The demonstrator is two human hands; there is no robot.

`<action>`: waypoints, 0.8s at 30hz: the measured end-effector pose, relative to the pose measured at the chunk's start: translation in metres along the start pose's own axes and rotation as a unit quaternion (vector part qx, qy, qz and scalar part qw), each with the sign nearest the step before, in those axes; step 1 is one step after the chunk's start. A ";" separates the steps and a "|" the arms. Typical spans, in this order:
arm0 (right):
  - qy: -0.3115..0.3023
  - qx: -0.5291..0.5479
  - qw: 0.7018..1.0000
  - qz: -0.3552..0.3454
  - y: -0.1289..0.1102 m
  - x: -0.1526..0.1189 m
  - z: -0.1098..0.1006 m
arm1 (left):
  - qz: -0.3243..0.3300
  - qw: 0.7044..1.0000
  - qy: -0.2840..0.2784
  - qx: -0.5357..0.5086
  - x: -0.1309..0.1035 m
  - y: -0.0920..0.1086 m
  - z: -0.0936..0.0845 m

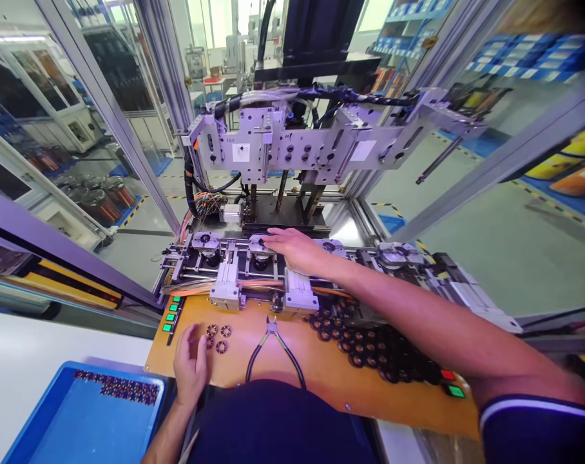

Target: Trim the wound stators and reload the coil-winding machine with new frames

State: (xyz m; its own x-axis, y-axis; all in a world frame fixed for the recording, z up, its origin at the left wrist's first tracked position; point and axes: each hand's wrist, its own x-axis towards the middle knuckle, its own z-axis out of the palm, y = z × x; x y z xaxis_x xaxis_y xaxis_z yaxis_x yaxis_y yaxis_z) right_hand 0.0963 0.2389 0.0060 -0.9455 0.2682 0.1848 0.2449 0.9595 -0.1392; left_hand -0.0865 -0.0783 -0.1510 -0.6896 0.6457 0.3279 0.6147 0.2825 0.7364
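My right hand reaches far forward over the machine, fingers stretched out, its fingertips at the second metal fixture from the left. Whether a small part lies under those fingertips is hidden. My left hand rests on the orange work board, loosely curved with the thumb apart from the fingers. Just right of it lie several small ring-shaped parts, dark with coppery segments. Diagonal cutters lie between my arms, jaws pointing away from me and handles spread.
Many black round parts cover the board's right side beneath my forearm. A blue tray at lower left holds rows of small ring parts. Green buttons line the left edge. A metal plate assembly hangs above the fixtures, inside aluminium posts.
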 end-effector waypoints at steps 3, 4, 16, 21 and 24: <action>0.023 0.013 1.000 0.006 -0.001 0.005 0.001 | 0.044 0.999 0.013 0.018 0.010 0.016 -0.012; 0.041 0.016 0.999 0.010 -0.003 0.004 -0.001 | 0.068 0.997 0.019 0.024 0.018 0.027 -0.019; 0.490 -0.003 0.868 0.076 -0.108 -0.136 -0.064 | 0.371 0.872 -0.262 0.183 0.166 0.205 0.046; 0.440 -0.006 0.867 0.234 -0.125 -0.234 -0.011 | 0.364 0.850 -0.295 0.241 0.165 0.205 0.063; 0.378 0.002 0.870 0.316 -0.132 -0.267 0.036 | 0.369 0.842 -0.309 0.245 0.172 0.202 0.064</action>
State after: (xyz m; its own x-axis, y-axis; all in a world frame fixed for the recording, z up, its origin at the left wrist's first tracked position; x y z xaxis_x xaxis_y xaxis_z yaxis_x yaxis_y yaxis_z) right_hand 0.3082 0.0372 -0.0598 -0.2106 0.7235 0.6574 0.6628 0.6000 -0.4480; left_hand -0.0563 0.1351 0.0162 0.1871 0.9764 0.1075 0.9768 -0.1965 0.0850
